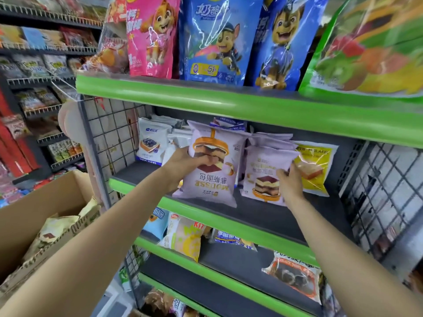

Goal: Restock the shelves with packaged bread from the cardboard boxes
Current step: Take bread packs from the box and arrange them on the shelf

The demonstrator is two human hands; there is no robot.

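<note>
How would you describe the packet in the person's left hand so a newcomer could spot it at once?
Find the middle shelf with the green front edge. At its front, the left hand grips a lilac bread packet. Unlike the lilac packets beside it, its print is upside down.

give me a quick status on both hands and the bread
Left hand grips upside-down purple mousse bread pack at shelf edge. Right hand holds the standing purple pack. Nothing blocking the shelf.

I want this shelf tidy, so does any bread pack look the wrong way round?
Yes. The lilac mousse pack in the left hand is upside down, its print inverted, while the matching pack the right hand holds stands upright.
</note>
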